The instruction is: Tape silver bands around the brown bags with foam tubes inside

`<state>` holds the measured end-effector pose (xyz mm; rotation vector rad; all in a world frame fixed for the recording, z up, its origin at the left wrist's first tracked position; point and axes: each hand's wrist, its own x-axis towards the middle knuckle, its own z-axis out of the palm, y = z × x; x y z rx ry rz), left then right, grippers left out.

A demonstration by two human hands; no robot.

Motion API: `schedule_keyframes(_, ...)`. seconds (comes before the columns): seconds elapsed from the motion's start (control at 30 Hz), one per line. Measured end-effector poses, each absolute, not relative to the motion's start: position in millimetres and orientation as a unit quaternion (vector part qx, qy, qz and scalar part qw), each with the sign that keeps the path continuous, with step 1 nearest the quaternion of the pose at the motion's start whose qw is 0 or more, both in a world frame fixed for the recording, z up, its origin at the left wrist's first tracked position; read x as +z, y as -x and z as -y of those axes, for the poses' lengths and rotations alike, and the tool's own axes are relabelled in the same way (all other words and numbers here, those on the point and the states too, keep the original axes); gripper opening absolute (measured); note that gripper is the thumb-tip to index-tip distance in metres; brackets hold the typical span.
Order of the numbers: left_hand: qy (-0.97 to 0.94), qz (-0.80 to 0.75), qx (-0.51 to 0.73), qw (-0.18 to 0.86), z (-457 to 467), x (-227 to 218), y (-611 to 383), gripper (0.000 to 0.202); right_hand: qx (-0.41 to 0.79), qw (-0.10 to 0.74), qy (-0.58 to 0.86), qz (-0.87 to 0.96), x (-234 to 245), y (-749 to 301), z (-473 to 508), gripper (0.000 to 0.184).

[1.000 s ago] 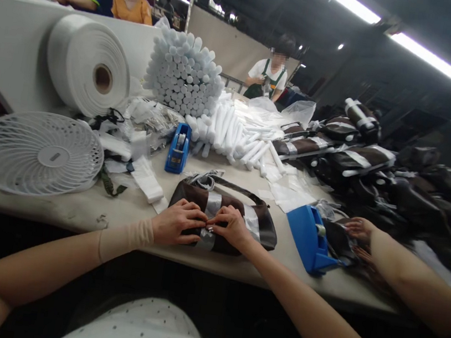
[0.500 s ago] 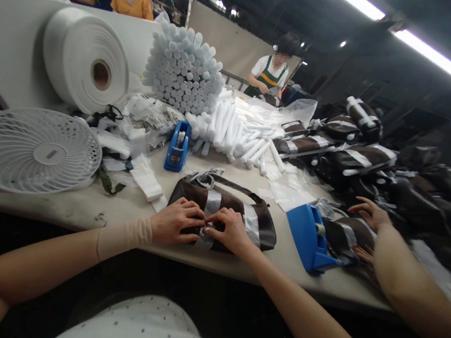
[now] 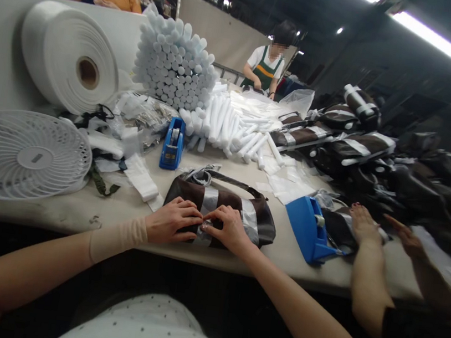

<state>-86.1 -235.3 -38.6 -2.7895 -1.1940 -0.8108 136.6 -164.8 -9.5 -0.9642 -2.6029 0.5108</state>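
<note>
Fluorescent ceiling tubes glare white at 1 o'clock, the bench top is evenly lit with soft shadows, the brown bag at 6 o'clock is fairly sharp, dark bags at 3 o'clock sink into dimness, and wide-angle distortion bows the frame edges.

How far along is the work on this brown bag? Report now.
Done: the brown bag already has silver bands across it, and other banded bags lie to the right. In hand: the left hand and right hand pinch the front band together. Left: a stack of white rolled tubes stands beyond; whether it belongs to this work cannot be told.
</note>
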Motion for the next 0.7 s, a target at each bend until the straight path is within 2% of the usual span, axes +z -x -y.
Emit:
schedule_keyframes(0.17, 0.888, 0.371, -0.271, 0.001, 234.6, -39.0, 86.1, 0.037, 0.197, 0.21, 0.317, 0.904, -10.7, -141.4, 166.9, 0.03)
schedule_keyframes(0.33, 0.888, 0.37, -0.274, 0.006, 235.2, -37.9, 85.6, 0.036, 0.214, 0.247, 0.335, 0.884, -10.9, -140.9, 167.6, 0.026)
schedule_keyframes(0.53, 0.881, 0.391, -0.266, -0.026, 236.2, -35.7, 85.1, 0.037, 0.173, 0.207, 0.348, 0.898, -10.1, -135.5, 167.5, 0.03)
schedule_keyframes(0.7, 0.866, 0.425, -0.252, -0.071, 235.9, -31.6, 84.9, 0.049, 0.171, 0.201, 0.352, 0.898, -10.2, -135.2, 167.9, 0.031)
